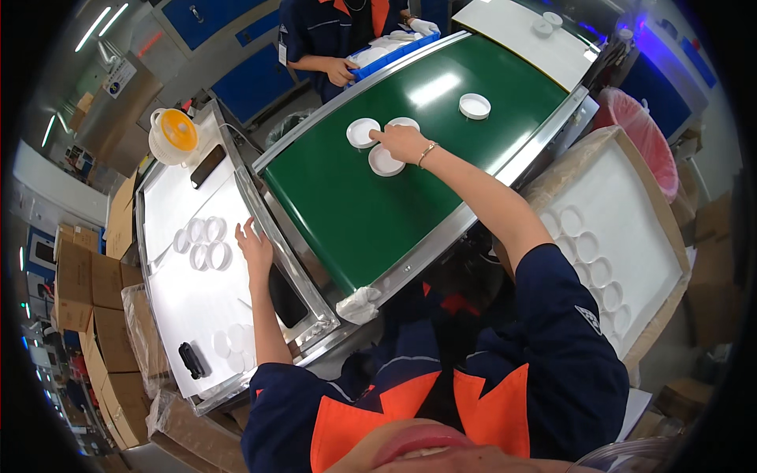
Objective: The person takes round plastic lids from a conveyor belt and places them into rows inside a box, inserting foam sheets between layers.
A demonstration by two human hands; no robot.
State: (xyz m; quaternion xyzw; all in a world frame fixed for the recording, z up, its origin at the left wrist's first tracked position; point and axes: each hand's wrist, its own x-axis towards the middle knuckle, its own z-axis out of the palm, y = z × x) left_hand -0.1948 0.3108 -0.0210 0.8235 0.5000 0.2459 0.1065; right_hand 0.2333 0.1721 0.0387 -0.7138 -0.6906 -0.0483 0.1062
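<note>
My right hand [404, 143] reaches over the green conveyor belt [331, 205], among three shallow white round lids. Its fingertips close at the rim of the left lid [363, 132]; the thumb is hard to make out. Beneath the hand is a nearer lid [385, 162], and the farther lid [405, 124] is partly covered by it. My left hand [254, 246] has its fingers spread, holding nothing, over the right edge of the lit white table [169, 307]. Left of it, several clear-looking white rings [207, 243] stand in a cluster.
Another white lid [475, 106] sits farther right on the belt. Across it, a person holds a blue crate [394, 54] of white parts. A lined carton [631, 236] with rows of rings stands right. A phone [208, 166], yellow-and-white round device [175, 134] and black object [191, 360] lie on the table.
</note>
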